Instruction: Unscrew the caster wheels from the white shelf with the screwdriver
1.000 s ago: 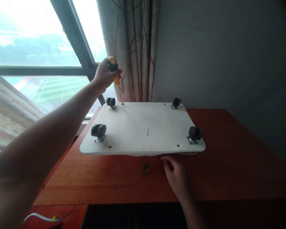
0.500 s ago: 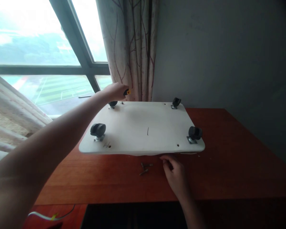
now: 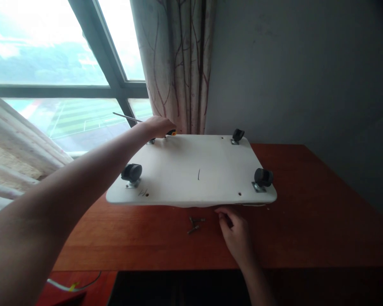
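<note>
My left hand (image 3: 161, 126) is closed round a screwdriver (image 3: 172, 132) with a black and yellow handle; its long thin shaft points left past the wrist. This hand is low over the far left corner of a white board (image 3: 185, 170), hiding the spot beneath it. The board lies flat with caster wheels upward at its corners, such as the near left caster (image 3: 132, 172) and near right caster (image 3: 263, 177). At the board's front edge, my right hand (image 3: 234, 229) rests on the table with fingers curled and tips pressed together. What those fingertips hold, if anything, is hidden.
A few small bolts (image 3: 194, 225) lie on the wooden table (image 3: 130, 242) left of my right hand. The far right caster (image 3: 238, 134) stands close to the wall. Behind the board hang a curtain (image 3: 178, 63) and a window. A white cable (image 3: 59, 287) runs at lower left.
My left hand has come down and slightly right toward the board's far left corner. The screwdriver shaft's tip has tilted upward. My right hand has stayed in place.
</note>
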Demonstrator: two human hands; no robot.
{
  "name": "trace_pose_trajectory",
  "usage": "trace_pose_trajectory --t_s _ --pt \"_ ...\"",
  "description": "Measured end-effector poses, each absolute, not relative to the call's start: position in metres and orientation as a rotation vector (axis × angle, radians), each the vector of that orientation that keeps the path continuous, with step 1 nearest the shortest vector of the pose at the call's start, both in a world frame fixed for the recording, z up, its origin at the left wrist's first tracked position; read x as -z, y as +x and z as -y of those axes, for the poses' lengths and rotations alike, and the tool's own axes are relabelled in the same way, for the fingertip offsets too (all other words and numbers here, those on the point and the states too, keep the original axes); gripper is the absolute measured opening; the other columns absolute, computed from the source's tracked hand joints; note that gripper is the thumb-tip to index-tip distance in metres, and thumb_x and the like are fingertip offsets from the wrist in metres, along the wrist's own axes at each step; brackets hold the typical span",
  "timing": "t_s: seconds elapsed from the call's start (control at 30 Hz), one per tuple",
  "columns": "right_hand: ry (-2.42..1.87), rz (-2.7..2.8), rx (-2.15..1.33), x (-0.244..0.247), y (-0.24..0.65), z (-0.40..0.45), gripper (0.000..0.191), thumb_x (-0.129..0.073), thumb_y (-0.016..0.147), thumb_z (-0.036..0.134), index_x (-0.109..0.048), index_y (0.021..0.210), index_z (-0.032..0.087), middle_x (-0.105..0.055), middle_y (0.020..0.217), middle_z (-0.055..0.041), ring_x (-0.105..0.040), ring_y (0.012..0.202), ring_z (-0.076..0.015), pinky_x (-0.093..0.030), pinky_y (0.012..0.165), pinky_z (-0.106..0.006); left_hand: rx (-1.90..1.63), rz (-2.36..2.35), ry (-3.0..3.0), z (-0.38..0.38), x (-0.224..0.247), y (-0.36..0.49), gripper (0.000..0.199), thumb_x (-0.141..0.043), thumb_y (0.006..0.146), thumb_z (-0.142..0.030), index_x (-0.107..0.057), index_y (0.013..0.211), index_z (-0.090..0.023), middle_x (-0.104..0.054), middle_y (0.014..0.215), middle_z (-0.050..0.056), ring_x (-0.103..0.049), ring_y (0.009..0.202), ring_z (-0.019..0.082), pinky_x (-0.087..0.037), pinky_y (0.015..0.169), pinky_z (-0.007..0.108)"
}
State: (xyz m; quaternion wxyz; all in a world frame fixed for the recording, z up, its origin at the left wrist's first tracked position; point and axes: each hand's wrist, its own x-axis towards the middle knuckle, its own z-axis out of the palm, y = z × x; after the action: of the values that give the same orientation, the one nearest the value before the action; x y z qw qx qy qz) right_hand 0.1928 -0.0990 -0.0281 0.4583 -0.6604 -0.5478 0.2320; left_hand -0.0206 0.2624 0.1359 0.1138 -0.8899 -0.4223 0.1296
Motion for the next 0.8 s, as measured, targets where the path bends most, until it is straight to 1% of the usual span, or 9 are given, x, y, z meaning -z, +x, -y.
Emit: trace_pose_trajectory --t_s 0.13,0.23,0.33,0.43,0.57,0.67,0.73,0.8 --pt "-1.632 1.339 -0.583 0.027 0.192 0.098 0.023 -0.050 0.090 0.026 -0.072 0.094 0.021 -0.074 0.097 -0.0075 -0.069 0.088 -0.0217 -0.054 0.079 -0.031 -0.396 1.225 -2.590 -0.261 -0.138 -0.021 0.045 -0.064 0.071 -0.024 -0.068 0.115 -0.033 -0.071 0.103 0.010 -0.064 0.100 0.031 -0.043 0.078 0.035" --pt "-1.622 1.339 -0.596 0.027 0.192 0.098 0.023 -0.049 0.090 0.026 -0.071 0.094 0.021 -0.074 0.098 -0.0076 -0.069 0.090 -0.0218 -0.054 0.080 -0.032 -0.393 1.199 -2.557 -0.262 -0.147 -0.021 0.046 -0.063 0.072 -0.022 -0.067 0.117 -0.030 -0.070 0.103 0.011 -0.064 0.096 0.031 -0.044 0.076 0.035" --pt "-1.624 1.339 -0.592 0.028 0.192 0.098 0.023 -0.049 0.090 0.026 -0.071 0.095 0.021 -0.074 0.099 -0.0076 -0.069 0.091 -0.0221 -0.054 0.081 -0.032 -0.309 1.268 -2.524 -0.261 -0.160 -0.021 0.046 -0.065 0.071 -0.023 -0.067 0.117 -0.029 -0.069 0.103 0.011 -0.063 0.095 0.032 -0.044 0.075 0.036" --pt "-1.623 1.343 -0.582 0.029 0.192 0.099 0.023 -0.049 0.090 0.025 -0.072 0.095 0.021 -0.074 0.098 -0.0072 -0.069 0.090 -0.0218 -0.054 0.081 -0.032 -0.183 1.357 -2.493 -0.244 -0.176 -0.018 0.045 -0.067 0.070 -0.023 -0.068 0.114 -0.029 -0.068 0.098 0.009 -0.063 0.092 0.032 -0.045 0.074 0.036" --pt "-1.608 1.346 -0.573 0.029 0.192 0.099 0.024 -0.048 0.091 0.026 -0.072 0.095 0.021 -0.073 0.099 -0.0078 -0.069 0.091 -0.0219 -0.054 0.080 -0.032 0.024 1.348 -2.571 -0.182 -0.194 -0.014 0.039 -0.063 0.077 -0.024 -0.067 0.115 -0.027 -0.066 0.086 0.008 -0.064 0.087 0.031 -0.044 0.072 0.036" --pt "-1.597 1.348 -0.572 0.027 0.192 0.098 0.025 -0.048 0.091 0.027 -0.072 0.095 0.021 -0.074 0.099 -0.0083 -0.069 0.090 -0.0222 -0.055 0.079 -0.032 0.186 1.326 -2.635 -0.114 -0.196 -0.012 0.038 -0.056 0.082 -0.028 -0.063 0.120 -0.028 -0.065 0.083 0.008 -0.064 0.076 0.028 -0.042 0.066 0.037" --pt "-1.608 1.344 -0.565 0.027 0.192 0.098 0.025 -0.049 0.090 0.027 -0.072 0.094 0.021 -0.074 0.098 -0.0083 -0.069 0.089 -0.0223 -0.055 0.079 -0.032 0.217 1.297 -2.687 -0.068 -0.189 -0.012 0.035 -0.053 0.083 -0.029 -0.063 0.116 -0.032 -0.066 0.083 0.007 -0.062 0.068 0.027 -0.038 0.059 0.037" --pt "-1.617 1.343 -0.556 0.026 0.192 0.098 0.024 -0.049 0.090 0.027 -0.072 0.093 0.021 -0.074 0.097 -0.0079 -0.069 0.089 -0.0221 -0.054 0.079 -0.032 0.265 1.289 -2.807 -0.027 -0.175 -0.013 0.031 -0.053 0.079 -0.023 -0.064 0.106 -0.035 -0.068 0.085 0.005 -0.062 0.069 0.025 -0.036 0.056 0.036"
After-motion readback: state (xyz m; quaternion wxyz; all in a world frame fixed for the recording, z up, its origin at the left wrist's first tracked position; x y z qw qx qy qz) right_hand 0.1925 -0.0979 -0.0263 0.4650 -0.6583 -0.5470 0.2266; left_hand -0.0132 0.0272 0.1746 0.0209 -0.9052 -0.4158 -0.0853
